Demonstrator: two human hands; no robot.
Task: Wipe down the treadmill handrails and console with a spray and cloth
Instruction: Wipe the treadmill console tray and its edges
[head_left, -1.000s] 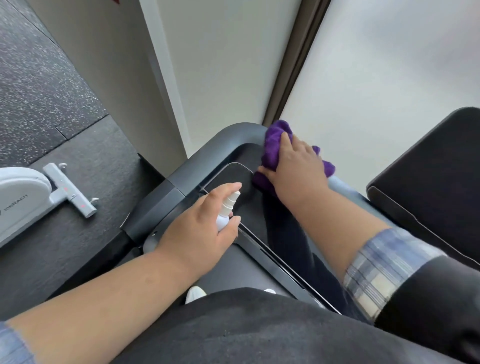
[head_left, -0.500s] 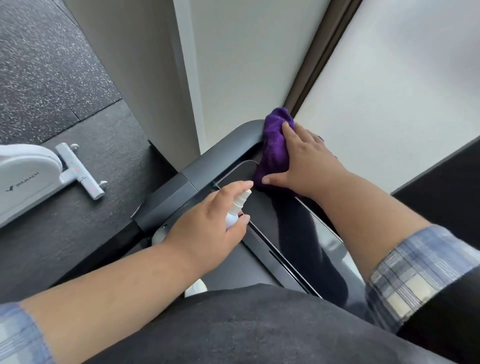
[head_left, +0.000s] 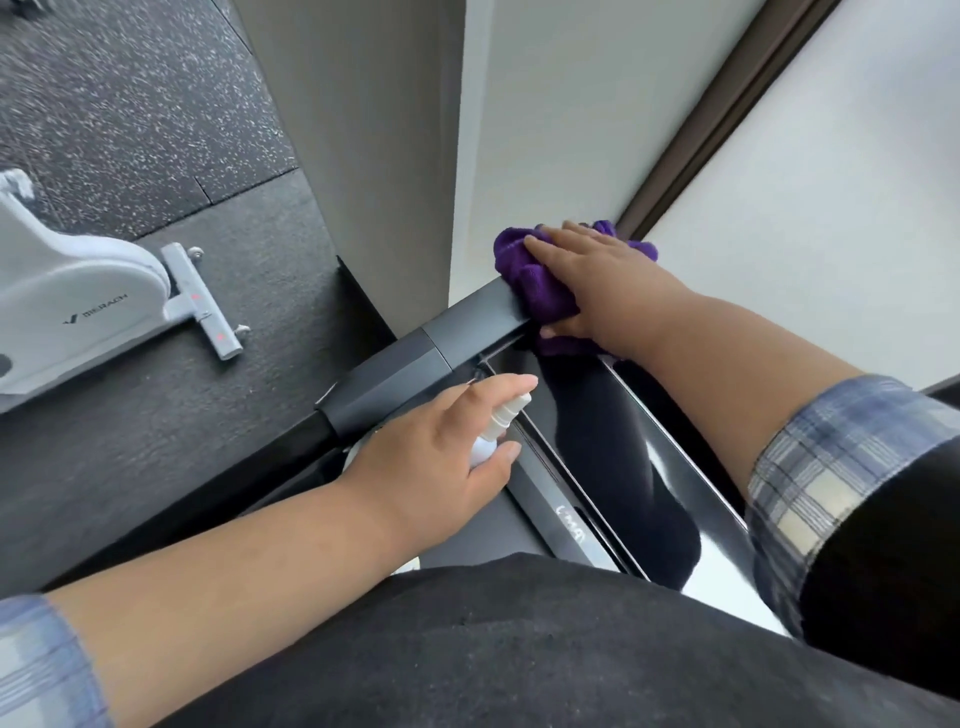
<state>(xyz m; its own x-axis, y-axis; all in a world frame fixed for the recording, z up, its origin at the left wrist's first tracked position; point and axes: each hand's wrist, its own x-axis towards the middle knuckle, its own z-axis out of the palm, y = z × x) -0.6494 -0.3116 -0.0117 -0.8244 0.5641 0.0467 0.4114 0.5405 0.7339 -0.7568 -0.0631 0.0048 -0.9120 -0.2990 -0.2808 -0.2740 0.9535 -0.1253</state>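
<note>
1. Directly ahead, the treadmill's dark handrail (head_left: 467, 317) is running along the far edge of the glossy black console (head_left: 613, 441), just in front of a pale wall (head_left: 545, 130); a dark vertical frame strip (head_left: 727, 104) is standing behind the rail's far corner.
2. To the left, dark floor matting (head_left: 156, 389) is lying open beside the treadmill, with a white exercise machine (head_left: 78, 306) standing well apart from the rail.
3. The right hand (head_left: 608, 280) is reaching forward with its fingers extended flat, pressing a bunched purple cloth (head_left: 530, 280) onto the handrail at the far corner. The cloth is draping over the rail and touching the console's top edge.
4. The left hand (head_left: 436, 462) is hovering above the console's near-left corner, its fingers curled round a small white spray bottle (head_left: 498, 421); the index finger is lying over the nozzle, and the thumb is bracing the body.
5. The bottle's contents cannot be determined, since the hand is covering most of it.
6. Both forearms are bare, with plaid sleeves (head_left: 831, 467) pushed up.
</note>
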